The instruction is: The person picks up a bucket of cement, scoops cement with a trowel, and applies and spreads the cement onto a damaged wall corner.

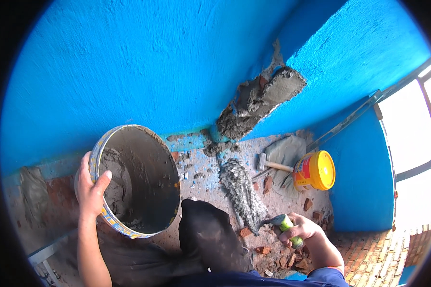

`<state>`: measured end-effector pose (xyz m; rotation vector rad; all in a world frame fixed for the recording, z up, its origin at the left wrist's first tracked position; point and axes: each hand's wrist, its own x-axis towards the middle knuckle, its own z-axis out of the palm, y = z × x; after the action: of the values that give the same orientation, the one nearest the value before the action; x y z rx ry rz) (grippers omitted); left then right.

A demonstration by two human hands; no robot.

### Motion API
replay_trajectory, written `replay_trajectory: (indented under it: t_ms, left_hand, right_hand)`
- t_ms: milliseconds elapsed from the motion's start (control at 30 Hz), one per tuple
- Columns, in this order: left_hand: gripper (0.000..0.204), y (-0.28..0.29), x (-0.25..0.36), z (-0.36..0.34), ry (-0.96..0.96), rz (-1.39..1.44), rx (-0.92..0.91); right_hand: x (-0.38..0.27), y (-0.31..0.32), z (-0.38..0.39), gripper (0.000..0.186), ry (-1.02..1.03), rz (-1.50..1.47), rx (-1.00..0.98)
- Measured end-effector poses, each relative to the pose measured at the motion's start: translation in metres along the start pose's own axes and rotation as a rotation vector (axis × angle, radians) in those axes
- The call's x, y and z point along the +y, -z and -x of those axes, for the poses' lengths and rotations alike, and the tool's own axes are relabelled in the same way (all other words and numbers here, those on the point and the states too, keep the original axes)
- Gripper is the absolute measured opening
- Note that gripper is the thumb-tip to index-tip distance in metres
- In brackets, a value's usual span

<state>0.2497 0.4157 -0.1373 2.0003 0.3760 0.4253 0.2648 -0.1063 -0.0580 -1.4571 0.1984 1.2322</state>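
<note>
My left hand (92,189) grips the rim of a large round bucket (162,189), thumb inside and fingers outside. The bucket is tilted, its mouth toward me, with wet grey mortar (117,184) lying along the inner left side. In my right hand (299,228) is a trowel with a green handle (294,230); its short grey blade (275,220) points left and is seen nearly edge-on. Ahead, rough grey mortar (258,103) covers a broken patch at the foot of the blue wall's projecting corner, with some brick showing.
A yellow bucket (316,171) lies on its side at the right, by a hammer (273,164) and a grey sack (289,150). A shaggy black-and-white strip (242,191) is on the floor. Brick pieces (263,250) are scattered around; blue walls (129,62) stand ahead.
</note>
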Motion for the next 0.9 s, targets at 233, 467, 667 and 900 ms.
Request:
replay_trajectory:
  t_ms: [233,467,667,900]
  left_hand:
    - [0.061,-0.001,-0.001,-0.002,0.019,-0.007,0.019]
    - [0.064,0.009,-0.001,-0.009,0.062,0.053,-0.019]
    - [0.06,0.016,-0.013,-0.007,0.088,-0.031,0.013]
    - [0.065,0.016,-0.004,-0.006,0.05,-0.091,-0.071]
  right_hand:
    - [-0.038,-0.047,0.015,0.03,-0.092,-0.059,-0.007]
    - [-0.094,-0.078,0.016,0.024,-0.177,0.481,-0.059]
    - [-0.149,-0.106,-0.077,0.027,-0.153,0.783,-0.272]
    - [-0.112,-0.134,-0.277,0.026,-0.466,0.048,-0.505]
